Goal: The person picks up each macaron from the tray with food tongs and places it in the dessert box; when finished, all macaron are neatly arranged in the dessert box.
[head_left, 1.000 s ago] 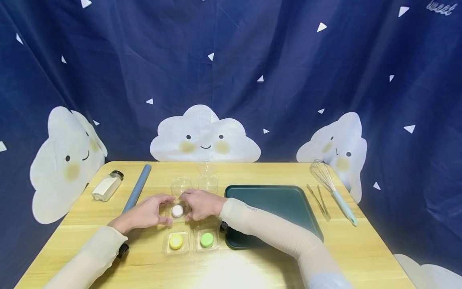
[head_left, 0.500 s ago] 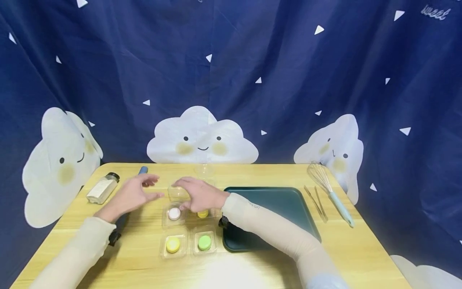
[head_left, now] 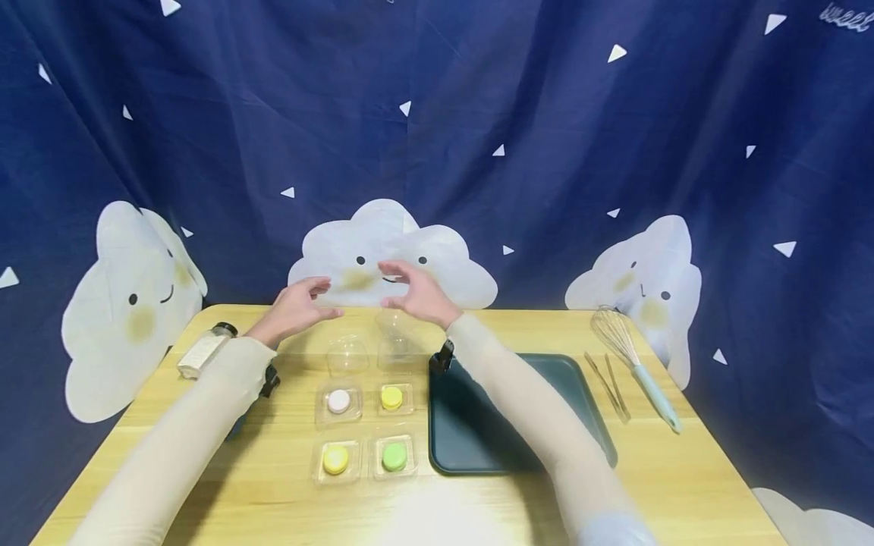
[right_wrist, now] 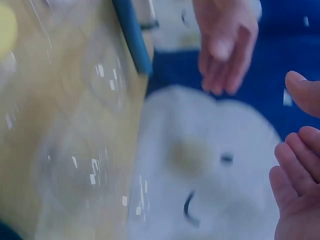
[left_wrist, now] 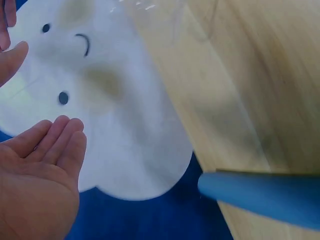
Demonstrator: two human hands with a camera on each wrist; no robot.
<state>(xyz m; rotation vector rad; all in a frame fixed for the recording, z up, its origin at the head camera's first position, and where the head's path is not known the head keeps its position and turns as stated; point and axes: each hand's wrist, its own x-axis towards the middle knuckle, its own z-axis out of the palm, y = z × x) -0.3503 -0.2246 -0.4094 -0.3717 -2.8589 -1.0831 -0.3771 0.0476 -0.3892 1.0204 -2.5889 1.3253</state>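
Hovering left hand (head_left: 295,309), right hand (head_left: 416,292); backdrop (head_left: 838,14) perhaps "sweet".

We see both hands, left hand (head_left: 295,309) and right hand (head_left: 418,292), lifted off the macaron boxes (head_left: 339,402), now raised, empty, facing each other.

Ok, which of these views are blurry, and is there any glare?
Head view: sharp, with a bright glare patch on the table near edge. Left wrist view: mildly soft. Right wrist view: heavily blurred, the clear lids smeared, showing only specks of reflection.
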